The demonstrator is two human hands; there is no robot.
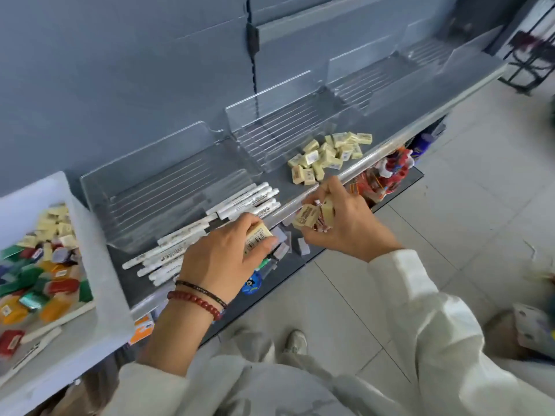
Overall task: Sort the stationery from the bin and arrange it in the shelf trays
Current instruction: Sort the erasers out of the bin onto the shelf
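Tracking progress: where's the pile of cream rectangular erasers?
Head view, centre-right: the eraser pile sits on the grey shelf, right of white pens, beyond the right hand.

No legible txt; print on pens (249, 200) & erasers (327, 157) too blurry.

A long grey metal shelf (426, 91) carries four clear plastic trays side by side (156, 187). White marker pens (210, 226) lie in rows at the open front of the leftmost tray. Cream rectangular erasers (327, 157) are heaped at the front of the next one. A white plastic bin (102, 265) stands at the shelf's left end.
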